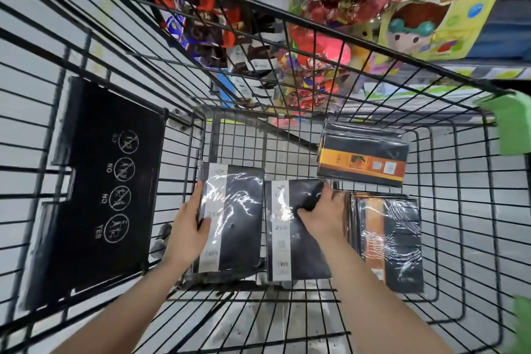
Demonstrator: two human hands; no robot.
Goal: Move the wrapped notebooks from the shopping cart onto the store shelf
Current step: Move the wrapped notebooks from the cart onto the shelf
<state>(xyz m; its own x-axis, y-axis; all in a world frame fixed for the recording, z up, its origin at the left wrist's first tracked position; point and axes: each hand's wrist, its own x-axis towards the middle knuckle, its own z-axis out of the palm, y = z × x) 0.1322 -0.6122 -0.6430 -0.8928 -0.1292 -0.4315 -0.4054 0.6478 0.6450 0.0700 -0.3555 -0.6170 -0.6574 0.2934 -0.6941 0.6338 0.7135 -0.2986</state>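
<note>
Inside the black wire shopping cart, four stacks of plastic-wrapped notebooks were seen lying on the mesh floor. The left hand was closed on the left edge of a black wrapped notebook with a white band, its thumb laid over the cover and its fingers curled around the side. Just right of that, a second black notebook with a white band was held by the right hand, the fingers pressed on its upper right corner. Right of those fingers, touching, lay a black notebook with an orange band; beyond them, another black and orange wrapped pack was propped against the cart's far wall. A black plastic child-seat flap with white warning symbols stood well left of the left hand.
</note>
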